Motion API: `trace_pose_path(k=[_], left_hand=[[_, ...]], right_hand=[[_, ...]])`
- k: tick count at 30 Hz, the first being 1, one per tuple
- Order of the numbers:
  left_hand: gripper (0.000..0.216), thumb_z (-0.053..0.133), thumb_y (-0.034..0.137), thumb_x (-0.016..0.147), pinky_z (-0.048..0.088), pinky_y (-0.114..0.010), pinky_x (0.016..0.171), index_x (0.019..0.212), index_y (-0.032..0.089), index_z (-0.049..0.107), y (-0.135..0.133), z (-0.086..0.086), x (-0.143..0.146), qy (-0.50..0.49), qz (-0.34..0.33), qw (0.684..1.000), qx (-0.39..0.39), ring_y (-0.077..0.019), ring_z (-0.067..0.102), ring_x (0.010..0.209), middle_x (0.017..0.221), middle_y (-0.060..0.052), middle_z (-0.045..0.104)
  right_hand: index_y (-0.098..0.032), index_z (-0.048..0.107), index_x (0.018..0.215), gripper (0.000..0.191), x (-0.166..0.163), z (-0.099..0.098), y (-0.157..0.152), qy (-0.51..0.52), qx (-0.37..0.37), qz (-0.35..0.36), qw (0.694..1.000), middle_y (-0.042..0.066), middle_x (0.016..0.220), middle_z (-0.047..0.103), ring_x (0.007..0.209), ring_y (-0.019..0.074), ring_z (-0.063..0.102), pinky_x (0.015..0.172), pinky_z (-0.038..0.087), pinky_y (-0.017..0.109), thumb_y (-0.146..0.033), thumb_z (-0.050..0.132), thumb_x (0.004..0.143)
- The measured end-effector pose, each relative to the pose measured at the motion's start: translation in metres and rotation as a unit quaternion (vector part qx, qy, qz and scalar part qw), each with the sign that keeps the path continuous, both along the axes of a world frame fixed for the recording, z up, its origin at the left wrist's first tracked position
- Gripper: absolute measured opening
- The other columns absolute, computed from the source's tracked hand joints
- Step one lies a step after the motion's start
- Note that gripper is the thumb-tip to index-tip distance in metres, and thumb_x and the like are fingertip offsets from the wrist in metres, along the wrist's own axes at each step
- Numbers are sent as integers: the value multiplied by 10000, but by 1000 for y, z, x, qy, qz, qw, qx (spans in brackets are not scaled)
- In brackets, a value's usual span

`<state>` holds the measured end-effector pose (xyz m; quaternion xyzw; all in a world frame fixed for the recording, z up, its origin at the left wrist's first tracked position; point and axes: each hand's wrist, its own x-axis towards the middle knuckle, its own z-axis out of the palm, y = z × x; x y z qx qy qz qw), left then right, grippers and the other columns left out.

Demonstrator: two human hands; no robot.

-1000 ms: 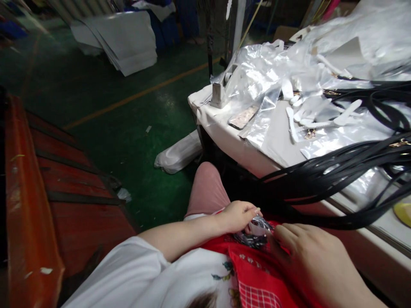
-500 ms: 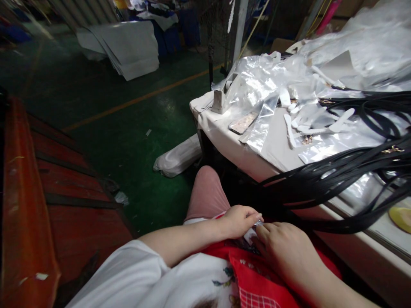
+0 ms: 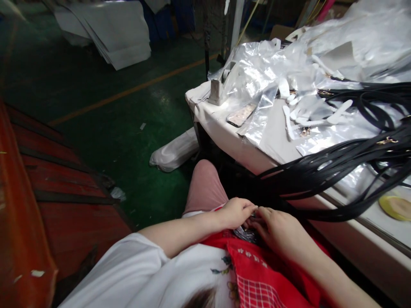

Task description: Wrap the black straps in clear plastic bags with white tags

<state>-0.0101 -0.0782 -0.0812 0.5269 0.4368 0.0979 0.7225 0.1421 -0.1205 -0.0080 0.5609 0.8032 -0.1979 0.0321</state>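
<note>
My left hand (image 3: 236,212) and my right hand (image 3: 278,229) meet over my lap, on a red apron (image 3: 263,273). Both sets of fingers are curled and pinched together on a small clear plastic bag (image 3: 245,232) with something dark inside it. Most of the bag is hidden under my fingers. A thick bundle of black straps (image 3: 334,169) droops off the table edge just above and to the right of my hands.
A white-covered table (image 3: 224,132) at the right carries clear plastic bags (image 3: 263,72), white plastic strips (image 3: 308,113), a phone (image 3: 240,114), a tape dispenser (image 3: 217,90) and a yellow disc (image 3: 396,207). A red bench (image 3: 48,192) runs along the left. Green floor with cardboard sheets (image 3: 112,30) lies beyond.
My right hand has slid left and up to meet my left hand, covering the small bag that was visible between them. The view has shifted slightly.
</note>
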Motion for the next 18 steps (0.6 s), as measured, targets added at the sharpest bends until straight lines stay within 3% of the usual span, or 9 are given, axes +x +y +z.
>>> trace_pose_path(k=[3,6,9,15,18], left_hand=[[356,405,341,968,523,-257,645,1033,116,673,2,7,-3,-3,-5,999,38,-157,659,689,768,-47,688],[339,409,306,969,484,-253,707,920,134,697,3,20,-7,18,-39,982,186,-163,643,775,839,-58,701],[389,385,260,974,443,-247,705,744,132,670,2,31,-10,48,-70,951,298,-158,610,758,775,-61,673],[293,619,428,877,415,-234,661,835,152,708,-5,38,-9,14,-68,933,354,-146,594,734,793,-41,675],[297,575,378,912,398,-227,644,753,153,686,-5,39,-7,1,-71,927,368,-124,561,684,721,-17,637]], right_hand=[[-209,584,859,164,10,4,-4,46,-3,-26,999,35,772,708,643,192,673,561,385,277,-267,462,952],[-218,573,775,210,13,3,-3,67,0,-75,995,17,692,679,576,174,621,531,350,273,-328,492,935],[-210,568,730,168,14,-3,5,160,-64,-119,978,5,684,672,604,162,597,543,376,254,-301,567,872],[-181,596,797,303,39,-17,17,418,-265,-170,852,-13,668,629,598,134,569,575,437,241,-474,605,872],[-176,617,754,408,43,-31,19,445,-222,-240,834,-5,662,616,606,135,540,571,420,244,-579,650,811]])
